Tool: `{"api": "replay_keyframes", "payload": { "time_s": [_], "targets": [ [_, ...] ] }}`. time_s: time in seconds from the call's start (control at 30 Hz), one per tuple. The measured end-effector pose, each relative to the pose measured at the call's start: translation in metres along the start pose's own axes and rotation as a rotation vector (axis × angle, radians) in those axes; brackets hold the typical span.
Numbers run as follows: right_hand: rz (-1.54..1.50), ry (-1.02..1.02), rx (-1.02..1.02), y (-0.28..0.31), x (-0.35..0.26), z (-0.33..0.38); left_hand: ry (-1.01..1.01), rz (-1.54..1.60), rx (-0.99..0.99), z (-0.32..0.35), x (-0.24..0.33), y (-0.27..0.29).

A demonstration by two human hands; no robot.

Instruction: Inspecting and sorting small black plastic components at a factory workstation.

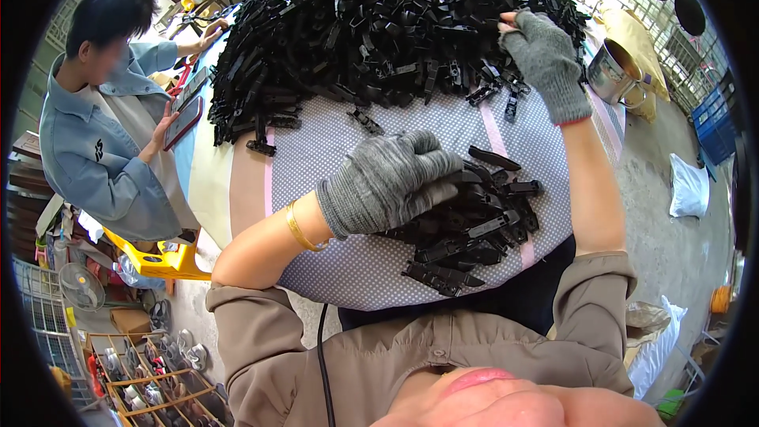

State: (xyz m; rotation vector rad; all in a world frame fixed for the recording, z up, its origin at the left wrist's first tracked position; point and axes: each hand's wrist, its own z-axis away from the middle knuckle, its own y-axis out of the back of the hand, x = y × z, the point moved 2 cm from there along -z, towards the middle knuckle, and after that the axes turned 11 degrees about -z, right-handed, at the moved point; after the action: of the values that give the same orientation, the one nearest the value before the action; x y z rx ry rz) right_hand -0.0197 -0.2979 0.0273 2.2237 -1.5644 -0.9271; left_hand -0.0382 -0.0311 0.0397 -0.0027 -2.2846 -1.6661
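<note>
My left hand (387, 182), in a grey knit glove, lies over a small pile of black plastic parts (490, 225) on the near side of the table. Its fingers are bent together around parts at the pile's left, and their tips are hidden. Farther off to the right, my right hand (541, 59) wears a grey fingerless glove and reaches into the edge of a large heap of similar black parts (379, 24). Bare fingertips show there, curled in; whatever lies between them cannot be made out. The parts are narrow and elongated, some clip-like.
Patterned cloth (308, 166) covers the table. At the left a person in a blue jacket (111, 182) holds a phone (183, 122), one hand by the heap. A metal mug (610, 71) stands by the right edge, near a tan sack (640, 47). A yellow stool (162, 257) stands lower left.
</note>
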Motion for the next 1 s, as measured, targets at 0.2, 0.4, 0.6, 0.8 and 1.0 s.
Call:
{"api": "replay_keyframes", "payload": {
  "time_s": [0.2,0.4,0.6,0.8,1.0],
  "targets": [
    [0.361,-0.26,-0.284,-0.014,0.018,0.001,-0.026,0.159,-0.006,0.008,-0.044,0.022],
    [0.324,-0.198,-0.259,-0.018,0.018,0.003,0.482,-0.343,-0.252,0.02,-0.089,0.018],
    [0.0,0.115,-0.183,-0.015,-0.029,0.011,0.451,-0.548,-0.272,0.013,-0.088,0.003],
    [-0.469,0.062,-0.56,-0.025,-0.075,0.034,0.516,0.073,-0.04,0.013,-0.094,-0.001],
    [-0.435,0.032,-0.816,-0.027,-0.083,0.039,0.661,0.807,0.125,0.013,-0.091,0.001]
  ]
}}
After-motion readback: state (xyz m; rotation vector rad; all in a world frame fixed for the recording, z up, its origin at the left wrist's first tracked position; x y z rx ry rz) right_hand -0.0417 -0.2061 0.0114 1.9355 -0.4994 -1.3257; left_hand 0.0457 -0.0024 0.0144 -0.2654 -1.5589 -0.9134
